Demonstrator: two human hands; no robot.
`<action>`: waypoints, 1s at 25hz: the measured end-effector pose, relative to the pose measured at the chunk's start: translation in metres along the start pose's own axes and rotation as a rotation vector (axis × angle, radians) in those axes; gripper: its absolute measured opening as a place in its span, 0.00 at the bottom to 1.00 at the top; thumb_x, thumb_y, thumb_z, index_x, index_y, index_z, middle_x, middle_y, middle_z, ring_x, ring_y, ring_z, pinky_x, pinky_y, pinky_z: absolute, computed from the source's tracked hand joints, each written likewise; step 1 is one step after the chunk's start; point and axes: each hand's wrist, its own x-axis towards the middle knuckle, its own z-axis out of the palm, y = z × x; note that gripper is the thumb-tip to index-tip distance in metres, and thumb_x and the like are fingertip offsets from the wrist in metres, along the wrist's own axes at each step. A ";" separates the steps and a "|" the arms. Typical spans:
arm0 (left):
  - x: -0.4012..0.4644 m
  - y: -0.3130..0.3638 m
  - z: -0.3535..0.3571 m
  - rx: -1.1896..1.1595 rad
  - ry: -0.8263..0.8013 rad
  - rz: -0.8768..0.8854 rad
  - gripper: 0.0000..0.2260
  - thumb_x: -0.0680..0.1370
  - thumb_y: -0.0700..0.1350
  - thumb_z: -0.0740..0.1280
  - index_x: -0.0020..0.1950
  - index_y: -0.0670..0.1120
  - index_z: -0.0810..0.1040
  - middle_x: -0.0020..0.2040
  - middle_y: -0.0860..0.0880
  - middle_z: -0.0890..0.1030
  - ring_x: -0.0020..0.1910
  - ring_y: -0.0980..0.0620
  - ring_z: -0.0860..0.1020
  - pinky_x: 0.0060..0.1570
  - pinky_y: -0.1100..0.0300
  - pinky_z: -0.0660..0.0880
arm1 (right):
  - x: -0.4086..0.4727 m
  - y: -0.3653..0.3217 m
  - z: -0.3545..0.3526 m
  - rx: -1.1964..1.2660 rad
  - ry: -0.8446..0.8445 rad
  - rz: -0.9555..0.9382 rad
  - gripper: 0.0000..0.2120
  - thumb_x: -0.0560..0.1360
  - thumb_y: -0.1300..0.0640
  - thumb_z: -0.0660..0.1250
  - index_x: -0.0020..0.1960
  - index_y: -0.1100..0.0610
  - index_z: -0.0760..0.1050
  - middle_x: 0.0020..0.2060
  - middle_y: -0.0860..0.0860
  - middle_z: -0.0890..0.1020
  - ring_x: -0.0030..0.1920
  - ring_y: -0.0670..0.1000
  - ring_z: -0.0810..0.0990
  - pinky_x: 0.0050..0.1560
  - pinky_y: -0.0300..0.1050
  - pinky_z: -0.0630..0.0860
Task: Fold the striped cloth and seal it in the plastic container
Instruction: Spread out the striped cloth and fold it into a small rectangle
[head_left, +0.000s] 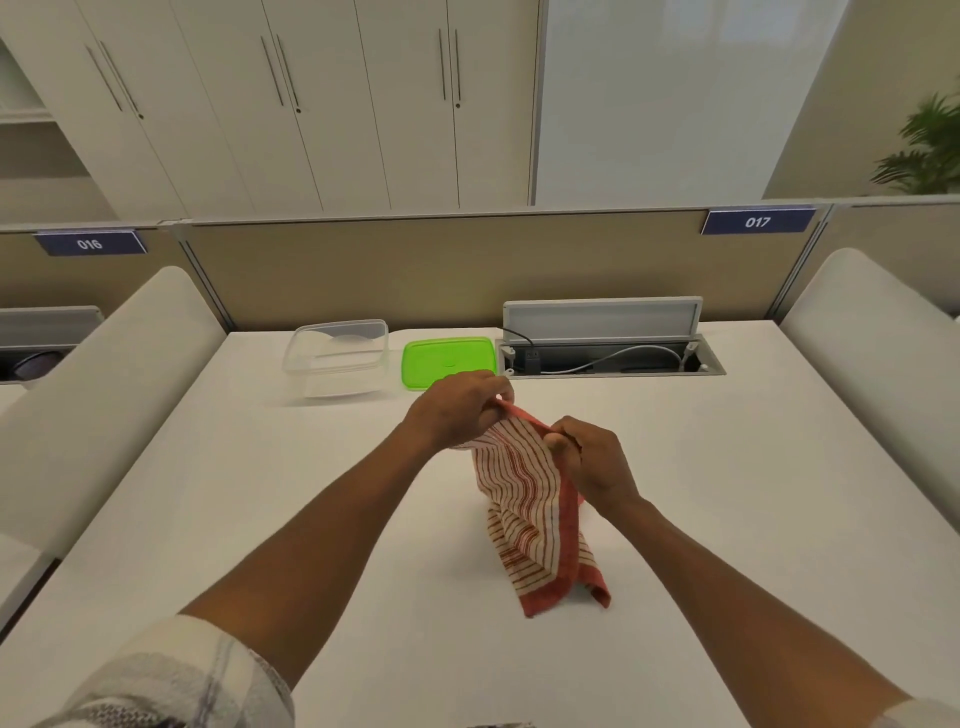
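The red and cream striped cloth hangs over the middle of the white table, its lower end crumpled on the tabletop. My left hand pinches one part of its red top edge. My right hand pinches the same edge a little to the right and nearer to me. The clear plastic container stands open at the back of the table, left of my hands. Its green lid lies flat beside it on the right, partly hidden by my left hand.
An open cable tray with a raised flap, a socket and cables is set in the table at the back right. A beige partition closes the far edge. White padded dividers flank both sides.
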 end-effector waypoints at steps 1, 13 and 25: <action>0.004 -0.001 -0.003 0.002 -0.004 0.016 0.08 0.77 0.48 0.66 0.54 0.49 0.80 0.50 0.48 0.83 0.48 0.46 0.79 0.44 0.52 0.77 | 0.004 -0.002 -0.001 0.007 0.008 0.006 0.22 0.78 0.37 0.56 0.46 0.53 0.77 0.39 0.46 0.83 0.36 0.47 0.81 0.38 0.46 0.83; 0.048 0.000 -0.080 0.147 0.260 -0.014 0.12 0.80 0.49 0.58 0.47 0.45 0.78 0.41 0.46 0.83 0.35 0.45 0.78 0.32 0.58 0.69 | -0.011 -0.001 0.004 0.046 -0.207 0.130 0.14 0.79 0.50 0.62 0.61 0.54 0.78 0.51 0.47 0.84 0.48 0.49 0.83 0.55 0.49 0.80; 0.046 -0.050 -0.145 0.263 0.473 -0.193 0.10 0.82 0.47 0.57 0.53 0.43 0.74 0.45 0.44 0.80 0.36 0.45 0.76 0.34 0.53 0.71 | 0.048 0.014 -0.096 -0.272 0.166 0.092 0.01 0.76 0.56 0.66 0.48 0.51 0.74 0.38 0.56 0.84 0.38 0.61 0.81 0.36 0.50 0.76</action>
